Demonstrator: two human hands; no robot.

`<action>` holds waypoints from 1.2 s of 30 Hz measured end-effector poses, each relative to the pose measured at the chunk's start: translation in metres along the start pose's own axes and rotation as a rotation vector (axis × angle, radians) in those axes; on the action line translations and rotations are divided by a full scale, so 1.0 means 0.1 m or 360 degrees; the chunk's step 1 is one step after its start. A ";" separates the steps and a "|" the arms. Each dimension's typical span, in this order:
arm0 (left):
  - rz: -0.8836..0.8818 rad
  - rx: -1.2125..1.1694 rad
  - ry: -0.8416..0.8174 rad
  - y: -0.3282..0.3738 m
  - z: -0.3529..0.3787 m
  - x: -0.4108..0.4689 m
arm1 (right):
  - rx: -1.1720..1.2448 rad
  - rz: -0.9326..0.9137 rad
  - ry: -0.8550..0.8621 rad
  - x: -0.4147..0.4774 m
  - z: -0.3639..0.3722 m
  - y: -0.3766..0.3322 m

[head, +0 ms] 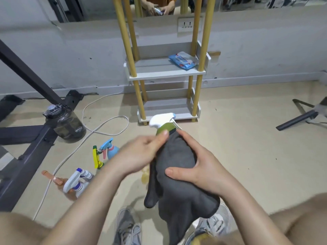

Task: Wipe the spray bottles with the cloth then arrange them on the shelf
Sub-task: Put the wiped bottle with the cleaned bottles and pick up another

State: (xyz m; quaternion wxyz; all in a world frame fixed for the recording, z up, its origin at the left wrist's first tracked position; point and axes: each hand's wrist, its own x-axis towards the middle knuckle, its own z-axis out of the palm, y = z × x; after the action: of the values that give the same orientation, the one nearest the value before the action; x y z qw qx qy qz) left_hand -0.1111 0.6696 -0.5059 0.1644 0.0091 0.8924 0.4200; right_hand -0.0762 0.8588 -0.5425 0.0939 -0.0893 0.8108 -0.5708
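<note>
Head-camera view over a person's knees: one green spray bottle [165,129] is mid-wipe, held in the air near the middle of the scene and swaddled in a grey cloth [177,191] so that only its neck and white trigger head show. The right hand [198,167] curls round the cloth-covered body, thumb laid across the front. The left hand [141,154], slightly blurred, has its thumb against the bottle's neck, though how its other fingers lie cannot be told. By the look of things the job has barely begun: the shelf [166,75] at the far wall carries no bottles, only a blue packet [183,61] at the right of its upper tier, and the lower tier [168,110] shows none either. Four more bottles wait on the floor at near left: blue [113,151], yellow-green [96,156], white-and-purple [76,181] and orange [58,181]. The floor between the hands and the shelf lies open, and the left of the upper tier offers room, though raised lips edge each tier and yellow posts stand at the corners. A white cable [106,131], a dark jug [65,121] and a black frame [35,144] crowd the left; a tripod leg [297,119] reaches in from the right.
</note>
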 end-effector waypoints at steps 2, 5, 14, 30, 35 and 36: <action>-0.0093 -0.0065 0.0334 0.01 -0.12 0.07 | -0.0250 -0.0087 0.0086 -0.02 0.07 0.03; -0.0259 -0.0783 0.0195 0.09 -0.05 0.04 | -0.0342 -0.0159 0.0167 -0.01 0.19 0.04; 0.0078 -0.0824 0.0079 -0.04 0.21 0.11 | -0.0332 -0.0297 0.0766 -0.02 0.57 0.20; 0.1554 0.1244 0.0311 -0.25 -0.09 0.07 | 0.0327 -0.0343 0.0677 -0.09 0.57 -0.29; 0.1981 0.1265 0.0487 -0.14 -0.09 -0.18 | 0.0595 0.0014 0.0261 0.17 0.33 -0.13; 0.2028 0.1267 0.0506 -0.12 -0.09 -0.21 | 0.0596 0.0079 0.0195 0.23 0.27 -0.09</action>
State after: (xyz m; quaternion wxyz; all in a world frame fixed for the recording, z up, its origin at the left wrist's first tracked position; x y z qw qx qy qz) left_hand -0.0921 0.6518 -0.5037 -0.2554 0.5196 0.8117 0.0769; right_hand -0.0915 0.8258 -0.5437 0.0734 -0.0152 0.6965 -0.7136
